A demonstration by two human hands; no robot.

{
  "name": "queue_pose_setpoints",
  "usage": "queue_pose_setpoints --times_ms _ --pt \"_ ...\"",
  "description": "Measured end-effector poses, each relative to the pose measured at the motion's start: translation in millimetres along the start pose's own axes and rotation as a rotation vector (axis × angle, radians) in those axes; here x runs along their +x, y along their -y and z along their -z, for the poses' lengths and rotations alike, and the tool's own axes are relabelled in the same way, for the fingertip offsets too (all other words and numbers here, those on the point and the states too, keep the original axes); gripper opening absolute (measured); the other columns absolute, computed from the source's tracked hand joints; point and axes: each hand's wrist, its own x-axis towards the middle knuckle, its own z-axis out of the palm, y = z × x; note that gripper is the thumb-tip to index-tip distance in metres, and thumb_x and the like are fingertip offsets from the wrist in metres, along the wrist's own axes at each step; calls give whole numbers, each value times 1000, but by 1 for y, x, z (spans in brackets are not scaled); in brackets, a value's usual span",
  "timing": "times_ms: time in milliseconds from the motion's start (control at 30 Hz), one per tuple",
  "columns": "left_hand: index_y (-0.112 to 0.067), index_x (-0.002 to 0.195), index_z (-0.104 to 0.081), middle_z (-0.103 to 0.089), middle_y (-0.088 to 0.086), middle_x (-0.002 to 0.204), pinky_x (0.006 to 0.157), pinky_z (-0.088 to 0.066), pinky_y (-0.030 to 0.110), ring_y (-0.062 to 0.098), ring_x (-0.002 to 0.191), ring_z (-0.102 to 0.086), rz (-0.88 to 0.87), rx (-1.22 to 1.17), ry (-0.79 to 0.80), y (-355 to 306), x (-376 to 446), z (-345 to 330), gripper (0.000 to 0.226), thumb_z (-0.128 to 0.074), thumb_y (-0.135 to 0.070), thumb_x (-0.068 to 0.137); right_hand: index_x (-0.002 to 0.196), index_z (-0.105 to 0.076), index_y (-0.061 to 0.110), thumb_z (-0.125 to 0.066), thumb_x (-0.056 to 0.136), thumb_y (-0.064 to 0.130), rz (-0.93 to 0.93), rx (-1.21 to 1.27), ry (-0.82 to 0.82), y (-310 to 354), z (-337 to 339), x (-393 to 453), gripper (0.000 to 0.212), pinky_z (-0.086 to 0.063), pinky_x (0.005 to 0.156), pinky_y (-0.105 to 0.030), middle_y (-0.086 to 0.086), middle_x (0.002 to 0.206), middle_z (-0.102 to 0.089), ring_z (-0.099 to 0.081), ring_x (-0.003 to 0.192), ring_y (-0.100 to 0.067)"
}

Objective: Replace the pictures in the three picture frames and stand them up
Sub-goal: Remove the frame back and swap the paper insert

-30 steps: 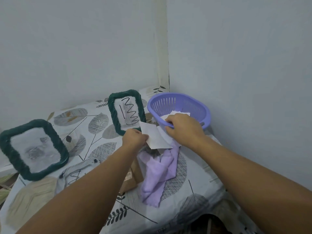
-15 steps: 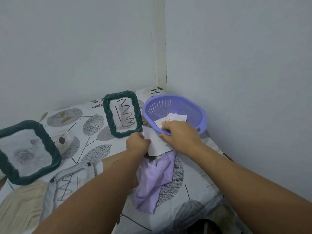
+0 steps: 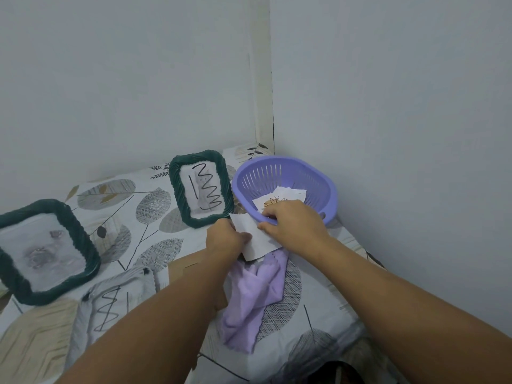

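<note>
You've got 1 blank white paper sheet (image 3: 256, 239) just in front of the lilac slotted plastic basket (image 3: 327, 187). Your left hand (image 3: 224, 242) pinches its left edge; your right hand (image 3: 293, 223), fingers curled, pinches its far edge at the basket rim. 2 dark-green rope-edged picture frames: 1 (image 3: 200, 187) upright, left of basket; 1 (image 3: 44, 250) well left. 2 paper pics (image 3: 288, 196) inside basket. 1 lilac cloth (image 3: 255, 297) in front of it.

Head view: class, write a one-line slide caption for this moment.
Both hands, left and right, hold a white paper at the purple basket rim, beside two green frames.
</note>
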Motion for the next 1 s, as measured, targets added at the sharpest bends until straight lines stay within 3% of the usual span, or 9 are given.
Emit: queue_pose_setpoints --times_ms 133,200,267,367,500,667,767,900,1000 --pt "-9 107 -51 -61 9 101 74 -44 36 31 96 -59 -59 42 -88 -8 5 10 38 -75 -33 89 78 -69 25 -57 91 61 -54 67 -1 -6 6 4 40 -39 57 -30 8 69 -60 -59 75 -16" --pt "-9 101 -54 -63 9 96 71 -44 37 30 89 -60 -104 -38 -127 -20 9 16 23 -62 -30 97 64 -57 17 -51 96 57 -108 129 -41 -10 12 9 52 -40 54 -34 2 60 -57 -57 66 -19" --pt "-8 93 -59 -65 10 88 69 -49 40 29 81 -60 -98 -171 -122 -33 18 20 23 -53 -29 101 63 -51 14 -48 102 46 -155 135 -39 -16 19 21 51 -41 57 -38 -1 59 -55 -56 66 -25" --pt "-1 91 -63 -68 15 88 72 -55 41 33 77 -62 38 -402 -76 -48 36 22 29 -50 -26 97 83 -68 19 -52 102 35 -228 107 9 -30 27 41 29 -50 69 -37 1 81 -68 -62 85 -25" --pt "2 95 -66 -66 19 87 59 -40 32 26 63 -49 138 -401 35 -48 50 20 39 -72 -37 90 108 -71 18 -64 96 37 -273 -5 124 -42 22 61 23 -53 85 -38 -3 110 -70 -63 104 -27" --pt "5 94 -69 -62 19 77 56 -37 32 23 50 -40 127 -375 92 -46 53 18 31 -75 -26 90 84 -55 16 -73 89 37 -345 -122 340 -48 10 70 28 -41 66 -30 -4 98 -62 -56 90 -26" --pt "7 95 -68 -61 19 77 49 -34 27 21 46 -36 120 -386 133 -47 51 21 32 -73 -25 93 97 -56 19 -74 84 34 -402 -144 380 -49 5 70 27 -45 71 -31 -2 102 -60 -59 95 -26" --pt "1 86 -64 -57 17 75 46 -31 25 19 44 -32 113 -407 144 -49 45 23 26 -72 -23 94 121 -58 20 -76 81 29 -470 -160 418 -47 2 72 45 -46 73 -33 -4 116 -63 -60 102 -28" --pt "-1 82 -63 -58 18 74 47 -31 26 20 44 -33 90 -402 136 -49 42 24 27 -73 -22 93 126 -56 18 -75 82 23 -492 -153 399 -48 -1 74 48 -46 73 -34 -5 119 -63 -58 99 -28"
